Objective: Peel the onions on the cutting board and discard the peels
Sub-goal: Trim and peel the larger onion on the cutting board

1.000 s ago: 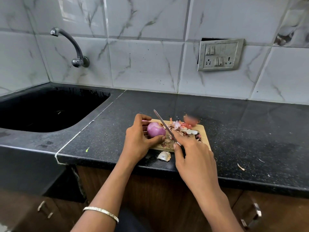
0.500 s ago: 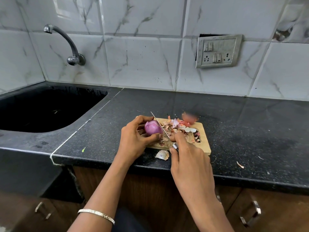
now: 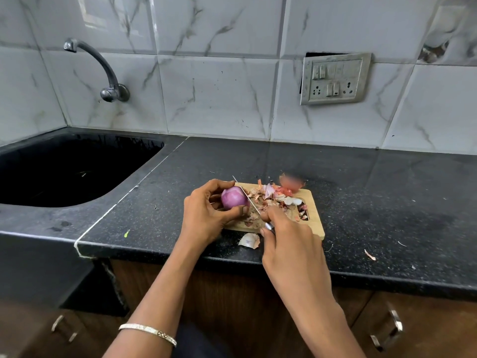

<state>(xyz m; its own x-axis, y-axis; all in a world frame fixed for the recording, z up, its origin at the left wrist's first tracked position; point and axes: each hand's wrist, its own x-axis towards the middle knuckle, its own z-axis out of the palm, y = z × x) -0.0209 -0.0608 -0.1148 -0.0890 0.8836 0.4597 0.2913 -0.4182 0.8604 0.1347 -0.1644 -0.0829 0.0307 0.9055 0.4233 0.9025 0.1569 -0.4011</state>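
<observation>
Compared with a second ago, the knife (image 3: pixel 248 197) sits a touch closer in, its blade now laid against the right flank of the red onion (image 3: pixel 233 198). The left hand (image 3: pixel 204 215) cups that onion, fingers curled over the top and thumb under it, at the left end of the wooden cutting board (image 3: pixel 313 215), left of centre in the frame. The right hand (image 3: pixel 291 244) is wrapped round the knife handle, which it mostly hides. The onion lies up and to the left of the right hand. The blade's long axis runs along that same diagonal, tip toward the upper left. A heap of peels (image 3: pixel 271 200) covers the middle of the board, and one loose peel (image 3: pixel 249 239) lies on the black table (image 3: pixel 361 177) just beside the board's near edge. Judging by its smooth purple surface, the onion is nearly bare, and the next cut probably lifts or trims at the blade's contact line.
</observation>
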